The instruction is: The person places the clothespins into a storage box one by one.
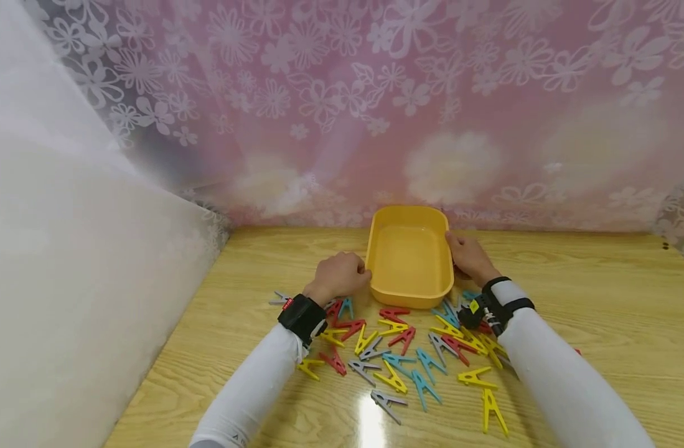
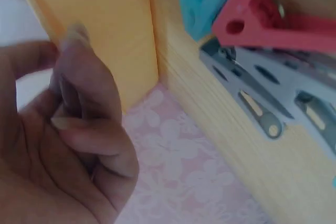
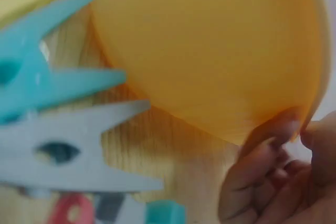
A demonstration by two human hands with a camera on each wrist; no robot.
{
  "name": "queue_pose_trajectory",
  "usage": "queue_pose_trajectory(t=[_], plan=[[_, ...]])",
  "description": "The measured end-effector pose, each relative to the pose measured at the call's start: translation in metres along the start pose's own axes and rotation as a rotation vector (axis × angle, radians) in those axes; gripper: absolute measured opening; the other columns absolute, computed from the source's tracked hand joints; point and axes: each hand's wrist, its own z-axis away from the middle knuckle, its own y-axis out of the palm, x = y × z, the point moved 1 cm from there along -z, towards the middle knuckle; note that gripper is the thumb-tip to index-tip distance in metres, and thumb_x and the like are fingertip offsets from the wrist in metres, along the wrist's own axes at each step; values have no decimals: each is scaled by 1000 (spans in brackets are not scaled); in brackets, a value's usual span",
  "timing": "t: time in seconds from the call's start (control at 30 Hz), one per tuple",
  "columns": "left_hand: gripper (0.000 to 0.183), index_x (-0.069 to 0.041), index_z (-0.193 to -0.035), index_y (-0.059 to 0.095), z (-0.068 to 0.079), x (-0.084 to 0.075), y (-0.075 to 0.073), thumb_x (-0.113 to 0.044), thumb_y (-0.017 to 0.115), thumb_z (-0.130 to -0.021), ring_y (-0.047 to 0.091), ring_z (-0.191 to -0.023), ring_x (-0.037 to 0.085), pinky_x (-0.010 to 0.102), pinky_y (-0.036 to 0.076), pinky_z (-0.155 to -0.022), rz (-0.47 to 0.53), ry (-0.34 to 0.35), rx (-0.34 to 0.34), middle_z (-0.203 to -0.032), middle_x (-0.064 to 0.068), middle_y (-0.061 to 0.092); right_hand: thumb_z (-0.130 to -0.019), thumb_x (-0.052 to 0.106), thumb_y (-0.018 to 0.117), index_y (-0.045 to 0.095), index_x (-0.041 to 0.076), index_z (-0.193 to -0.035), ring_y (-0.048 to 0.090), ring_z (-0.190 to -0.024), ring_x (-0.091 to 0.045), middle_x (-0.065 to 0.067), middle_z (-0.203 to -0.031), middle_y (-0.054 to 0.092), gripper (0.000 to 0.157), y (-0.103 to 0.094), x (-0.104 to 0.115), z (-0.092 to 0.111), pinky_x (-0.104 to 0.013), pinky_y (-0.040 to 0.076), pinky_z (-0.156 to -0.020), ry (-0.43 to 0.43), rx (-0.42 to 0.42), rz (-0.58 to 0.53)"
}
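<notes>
Tub [image 1: 410,300] in bright yellow sits between a person's two bare hands, on a wood-grain table [image 1: 252,267], with a flowered pink curtain [image 1: 342,155] just behind it. The step in hand appears to be steadying or placing the tub; whether its base rests fully on the wood, the views leave unclear. Any further shift would probably call for an even hold on both sides, and care not to catch the clothes pegs [image 1: 488,401] in front of it.

At the tub's left side, the left hand [image 1: 338,275] has its fingers bent inward and seems to pinch the rim between thumb and fingers. At the tub's right side, the right hand [image 1: 472,256] grips the opposite rim, thumb at the edge, fingers curled against the outer wall. Both arms reach in from the near side of the tub, spread apart, in white sleeves [image 1: 257,379], with a black strap [image 1: 302,317] around each wrist.

The pegs, in red, yellow, blue and grey, lie scattered before the tub, some just beside it; neither hand grasps one.
</notes>
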Motion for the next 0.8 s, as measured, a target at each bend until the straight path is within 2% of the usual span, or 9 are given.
queue_pose_trajectory(t=[0.13, 0.27, 0.37, 0.43, 0.57, 0.63, 0.73, 0.8], plan=[[52, -17, -53, 43, -3, 0, 5, -45, 52, -95, 30, -41, 12, 26, 19, -42, 44, -61, 4, -48, -5, 29, -96, 64, 17, 54, -5, -102, 52, -53, -17, -3, -66, 55, 78, -6, -8, 13, -29, 42, -48, 90, 37, -22], [53, -15, -58, 46, -13, 2, 9, -48, 44, -98, 35, -44, 16, 28, 21, -43, 99, -133, -116, -51, -2, 34, -98, 60, 18, 49, -4, -102, 54, -56, -15, -5, -70, 56, 72, -12, -14, 28, -27, 43, -49, 83, -10, -63], [44, -12, -73, 50, -27, 3, 9, -46, 41, -100, 44, -53, 18, 30, 30, -49, 152, -180, -196, -61, 1, 44, -99, 58, 20, 48, -6, -104, 53, -57, -15, -6, -72, 55, 70, -15, -18, 39, -28, 43, -51, 60, -19, -78], [39, -11, -84, 50, -37, 3, 10, -44, 40, -100, 49, -58, 20, 32, 37, -53, 222, -201, -183, -68, 3, 49, -100, 55, 22, 48, -7, -105, 53, -58, -14, -6, -73, 55, 68, -16, -19, 46, -28, 44, -53, 45, -15, -77], [38, -6, -95, 51, -59, 5, 13, -43, 40, -101, 58, -59, 23, 33, 50, -53, 366, -196, -100, -73, 7, 53, -102, 49, 29, 48, -9, -105, 53, -59, -17, -11, -75, 55, 61, -18, -21, 54, -30, 46, -55, -1, -36, -106], [39, -3, -99, 54, -67, 5, 15, -40, 40, -102, 59, -55, 24, 33, 50, -48, 419, -175, -77, -71, 9, 56, -102, 47, 30, 49, -10, -106, 53, -61, -19, -15, -78, 54, 60, -18, -22, 57, -31, 47, -56, -27, -65, -111], [40, 0, -120, 54, -78, 4, 18, -34, 39, -103, 58, -49, 22, 31, 47, -43, 436, -129, -81, -69, 10, 59, -102, 47, 30, 49, -9, -107, 53, -64, -22, -19, -82, 53, 60, -20, -21, 62, -32, 47, -59, -49, -98, -93], [41, 3, -122, 54, -83, 4, 19, -29, 35, -104, 54, -44, 20, 31, 44, -41, 437, -140, -70, -68, 11, 58, -103, 47, 29, 49, -9, -107, 53, -66, -22, -20, -83, 53, 60, -22, -20, 66, -32, 47, -60, -56, -109, -72]])
